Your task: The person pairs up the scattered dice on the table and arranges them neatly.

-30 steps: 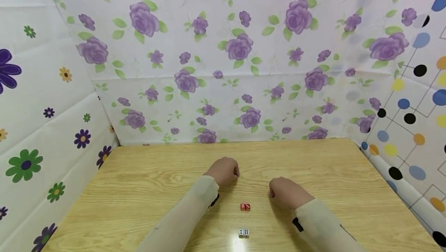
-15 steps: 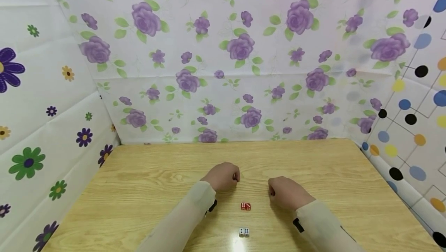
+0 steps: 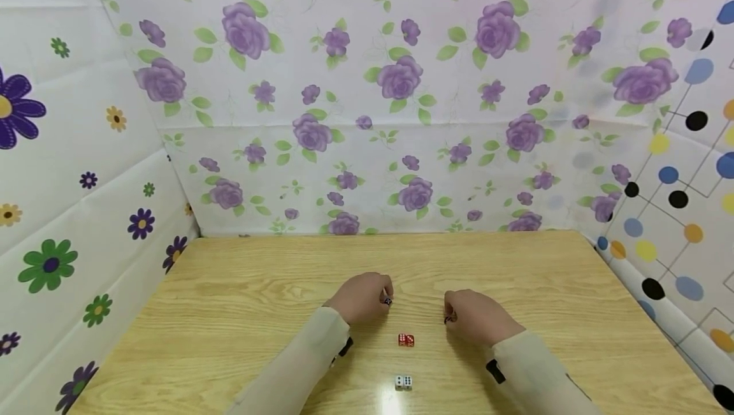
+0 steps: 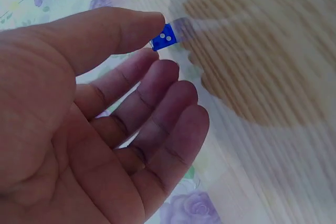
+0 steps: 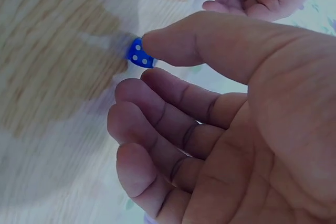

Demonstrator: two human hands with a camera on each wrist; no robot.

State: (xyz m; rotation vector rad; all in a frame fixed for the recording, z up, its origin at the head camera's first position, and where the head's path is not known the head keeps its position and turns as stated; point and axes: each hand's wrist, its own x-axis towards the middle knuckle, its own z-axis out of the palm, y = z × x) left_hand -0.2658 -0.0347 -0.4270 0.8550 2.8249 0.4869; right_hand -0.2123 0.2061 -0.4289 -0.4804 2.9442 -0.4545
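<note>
My left hand [image 3: 361, 298] pinches a blue die [image 4: 165, 36] between thumb and index fingertip, low over the wooden table [image 3: 258, 294]. Two white dots show on the face turned to the left wrist view. Across a gap, my right hand [image 3: 482, 317] pinches another blue die [image 5: 139, 54] the same way, partly covered by the thumb. In the right wrist view its tip is right at the wood. A pair of red dice [image 3: 406, 340] sits side by side between the forearms. Nearer the body lies a pair of white dice [image 3: 403, 382], also side by side.
A white cloth with purple roses [image 3: 398, 77] hangs behind the table's far edge. Flower-print cloth [image 3: 51, 265] stands on the left, and dotted cloth [image 3: 679, 198] on the right. Each sleeve has a dark strap near the wrist.
My left hand has come slightly down and toward the body, and its die now shows at the fingertips. The right hand has barely shifted, its die now also visible. Red and white dice stay put.
</note>
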